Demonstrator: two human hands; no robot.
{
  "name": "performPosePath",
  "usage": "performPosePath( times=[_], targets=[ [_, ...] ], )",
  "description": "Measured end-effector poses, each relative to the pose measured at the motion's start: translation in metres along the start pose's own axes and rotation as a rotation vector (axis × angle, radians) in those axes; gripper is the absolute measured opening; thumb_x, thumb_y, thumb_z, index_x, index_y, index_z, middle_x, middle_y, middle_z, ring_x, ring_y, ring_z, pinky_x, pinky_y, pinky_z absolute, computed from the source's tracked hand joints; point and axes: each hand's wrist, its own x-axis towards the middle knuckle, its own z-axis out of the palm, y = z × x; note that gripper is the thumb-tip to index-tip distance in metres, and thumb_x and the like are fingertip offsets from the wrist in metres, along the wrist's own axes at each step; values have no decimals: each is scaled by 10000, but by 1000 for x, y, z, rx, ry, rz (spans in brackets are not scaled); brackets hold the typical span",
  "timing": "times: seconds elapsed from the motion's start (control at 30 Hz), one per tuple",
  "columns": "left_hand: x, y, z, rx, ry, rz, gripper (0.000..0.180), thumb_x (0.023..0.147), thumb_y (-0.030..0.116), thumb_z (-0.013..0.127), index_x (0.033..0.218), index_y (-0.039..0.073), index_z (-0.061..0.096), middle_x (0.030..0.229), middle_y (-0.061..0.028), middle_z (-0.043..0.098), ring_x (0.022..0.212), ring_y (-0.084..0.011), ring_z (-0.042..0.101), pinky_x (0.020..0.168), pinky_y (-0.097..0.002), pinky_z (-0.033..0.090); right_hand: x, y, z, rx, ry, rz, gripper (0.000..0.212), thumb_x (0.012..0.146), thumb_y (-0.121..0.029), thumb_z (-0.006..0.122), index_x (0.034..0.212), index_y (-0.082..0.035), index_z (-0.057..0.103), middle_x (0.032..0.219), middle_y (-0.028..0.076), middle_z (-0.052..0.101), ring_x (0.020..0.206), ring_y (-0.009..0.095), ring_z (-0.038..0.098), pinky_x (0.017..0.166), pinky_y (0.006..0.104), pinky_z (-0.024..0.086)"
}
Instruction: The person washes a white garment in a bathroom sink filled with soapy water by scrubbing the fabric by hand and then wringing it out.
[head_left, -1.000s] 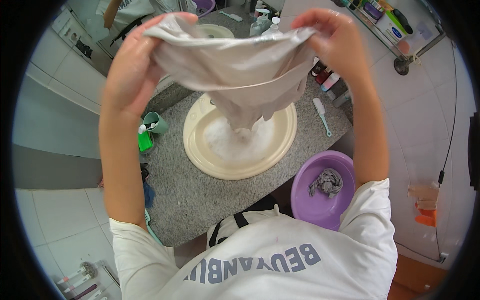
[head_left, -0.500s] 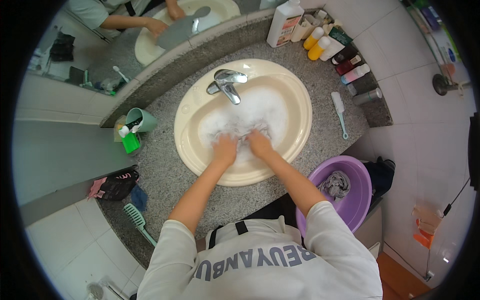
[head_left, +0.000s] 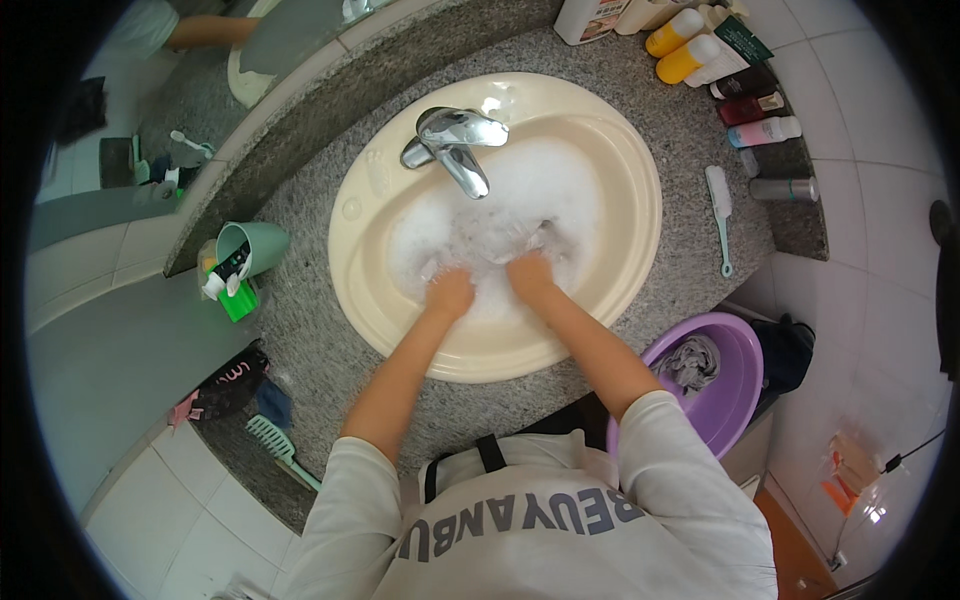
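Note:
White suds fill the cream oval washbasin [head_left: 640, 245]. My left hand [head_left: 450, 290] dips into the foam at the near left of the bowl. Beside it, a short gap apart, my right hand [head_left: 528, 272] reaches into the suds. Foam and water cover the fingers of both hands, so their grip is hidden. A scrap of greyish wet cloth [head_left: 541, 236] shows in the foam just beyond my right hand; most of it is under the suds. The chrome faucet [head_left: 460, 150] stands over the back left of the basin, above the foam.
A purple tub [head_left: 737, 395] with a crumpled grey cloth [head_left: 692, 362] is at the right. Several bottles, including a yellow one [head_left: 688, 60], line the back right, near a pale-handled brush [head_left: 721, 220]. Left: a green cup [head_left: 262, 247] and hairbrush [head_left: 278, 445].
The view has shifted and come closer to the basin. My hands have sunk deeper into the suds and moved slightly apart; the grey cloth that showed between them is now mostly covered.

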Motion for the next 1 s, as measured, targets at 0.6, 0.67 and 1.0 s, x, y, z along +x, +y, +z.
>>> performPosePath(
  times=[0.6,0.67,1.0],
  targets=[
    [-112,-19,-143,-793,284,74,271,824,16,429,1051,-41,565,958,-134,627,943,-216,579,849,-299,438,-132,52,-164,631,255,-148,218,699,-60,662,913,-26,645,903,162,643,855,307,616,776,397,484],
    [-141,-14,-166,-1064,296,72,245,808,10,435,1004,-40,574,906,-116,625,889,-191,578,810,-300,446,-159,58,-189,689,426,-273,202,654,-31,682,853,-25,650,814,171,630,815,320,616,732,396,484],
    [-244,56,-298,-704,719,452,347,842,44,456,1168,-57,516,1088,-103,589,1044,-172,532,924,-291,400,-286,68,-337,461,1148,-201,114,610,-7,643,713,-30,599,679,132,587,647,303,582,581,348,446]
  ],
)
